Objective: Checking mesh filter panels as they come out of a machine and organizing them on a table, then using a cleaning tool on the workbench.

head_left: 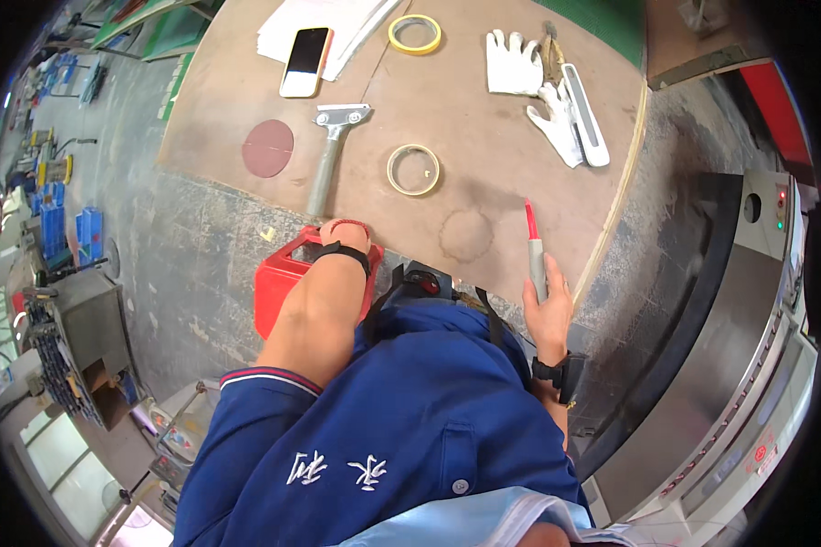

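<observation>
My right hand [550, 310] is closed around a slim grey-handled tool [537, 260] with a tapered red tip. The tip points away over the table's near right part. My left hand [346, 233] is bent down at the table's near edge, with a red cord and a black band at the wrist. Its fingers are hidden. Right by it, below the edge, is a red plastic case [278, 294] with a handle; whether I grip that handle does not show. Just beyond lies a scraper [326, 162] with a grey handle and wide metal head.
On the brown table [483, 118] lie a maroon disc [268, 149], tape rolls [414, 170], a phone [306, 62], white papers [346, 27], white gloves [512, 66], pliers [551, 46] and a white-and-grey cutter-like tool [585, 117]. A grey machine [702, 337] stands at right.
</observation>
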`<state>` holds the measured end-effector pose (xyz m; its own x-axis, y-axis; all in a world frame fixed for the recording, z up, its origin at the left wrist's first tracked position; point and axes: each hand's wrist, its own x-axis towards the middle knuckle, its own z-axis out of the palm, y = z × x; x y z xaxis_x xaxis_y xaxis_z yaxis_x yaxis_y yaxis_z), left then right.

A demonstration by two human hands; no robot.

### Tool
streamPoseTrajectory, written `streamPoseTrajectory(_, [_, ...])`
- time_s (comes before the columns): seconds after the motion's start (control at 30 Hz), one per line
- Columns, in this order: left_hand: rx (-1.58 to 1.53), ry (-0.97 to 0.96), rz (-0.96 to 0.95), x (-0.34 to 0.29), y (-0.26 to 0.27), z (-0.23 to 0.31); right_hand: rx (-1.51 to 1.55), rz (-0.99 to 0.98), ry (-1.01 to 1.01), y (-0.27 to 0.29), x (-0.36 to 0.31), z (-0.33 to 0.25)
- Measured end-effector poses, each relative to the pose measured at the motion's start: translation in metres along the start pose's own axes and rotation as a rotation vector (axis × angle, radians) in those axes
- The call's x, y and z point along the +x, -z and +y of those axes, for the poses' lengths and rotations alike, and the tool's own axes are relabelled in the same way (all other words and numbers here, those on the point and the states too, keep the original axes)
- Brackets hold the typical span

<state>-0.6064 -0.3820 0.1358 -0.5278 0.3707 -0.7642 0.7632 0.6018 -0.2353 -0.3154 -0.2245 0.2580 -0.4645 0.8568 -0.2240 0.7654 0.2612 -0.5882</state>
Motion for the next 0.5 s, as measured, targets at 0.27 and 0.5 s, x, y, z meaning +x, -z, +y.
streamPoseTrajectory(0.27, [-0.016, -0.002, -0.043, 0.012, -0.009, -0.003, 0.016, 0.0, 0.014, 0.0, 0.002, 0.011])
streamPoseTrajectory(0.5, [0.07, 0.001, -0.256, 0.018, 0.003, 0.0, 0.056, 0.013, 0.043, -0.001, 0.001, 0.018])
